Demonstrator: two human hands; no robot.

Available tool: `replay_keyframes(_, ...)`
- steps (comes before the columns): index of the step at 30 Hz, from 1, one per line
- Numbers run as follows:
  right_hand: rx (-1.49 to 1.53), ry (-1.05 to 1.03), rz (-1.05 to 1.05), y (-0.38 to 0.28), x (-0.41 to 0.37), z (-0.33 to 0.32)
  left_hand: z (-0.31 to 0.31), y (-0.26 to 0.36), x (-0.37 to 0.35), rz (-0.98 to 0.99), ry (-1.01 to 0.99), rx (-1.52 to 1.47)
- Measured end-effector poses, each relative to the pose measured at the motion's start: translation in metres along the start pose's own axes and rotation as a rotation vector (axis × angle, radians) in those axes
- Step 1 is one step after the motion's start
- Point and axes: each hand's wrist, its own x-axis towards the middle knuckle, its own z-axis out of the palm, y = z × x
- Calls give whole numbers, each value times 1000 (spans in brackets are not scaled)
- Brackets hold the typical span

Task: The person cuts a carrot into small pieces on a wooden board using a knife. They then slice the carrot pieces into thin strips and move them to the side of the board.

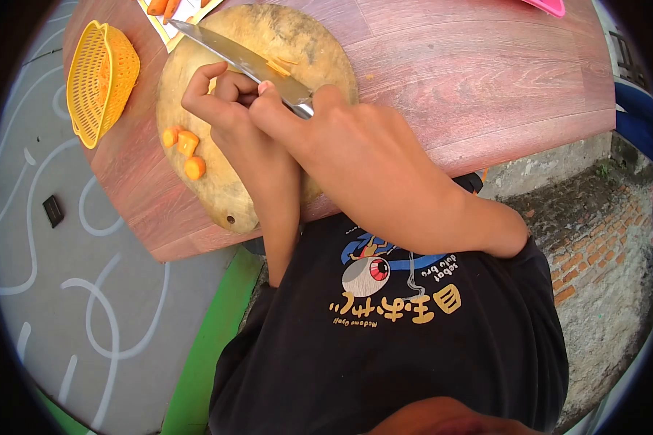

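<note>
My right hand (pixel 334 134) is wrapped round the handle of a kitchen knife (pixel 232 52), whose broad blade points to the upper left. The blade lies over a round, worn wooden chopping board (pixel 305 32). Close beside the blade, my left hand (pixel 228 105) has its fingers curled down on the board. A yellow-orange bit of carrot shows between those fingers; the rest of it is hidden. Thin carrot sticks (pixel 278 67) lie on the far side of the blade. Several thick carrot chunks (pixel 187 143) rest at the board's left side.
A yellow plastic basket (pixel 87 87) with shredded orange pieces stands at the table's left edge. Whole carrots (pixel 168 7) lie on a paper sheet (pixel 189 11) beyond the board. Part of a pink container (pixel 548 6) shows at the far edge of the wood-patterned table (pixel 479 80).
</note>
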Motion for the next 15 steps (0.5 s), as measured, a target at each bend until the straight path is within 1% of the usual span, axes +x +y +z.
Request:
replay_keyframes(1,-78,64,-28,-4,-2,-1,-1,1,0,-13,12,-66)
replay_keyframes(2,-76,67,-27,-2,1,1,-1,2,1,-10,10,-64)
replay_keyframes(4,115,-20,33,7,4,5,1,3,-1,-61,14,-72)
replay_keyframes(5,114,-22,35,5,2,3,1,1,-2,-63,12,-74)
replay_keyframes(7,-14,28,-32,-1,2,-1,-1,-6,-1,33,8,38)
replay_keyframes(11,3,5,16,4,-1,6,0,-4,-3,8,-8,44)
replay_keyframes(13,16,35,-35,2,4,3,-1,-9,-1,96,2,100)
replay_keyframes(14,21,40,-34,0,2,3,-2,-8,-1,99,-1,105)
replay_keyframes(15,14,57,-22,-1,-2,2,-1,-7,0,79,4,43)
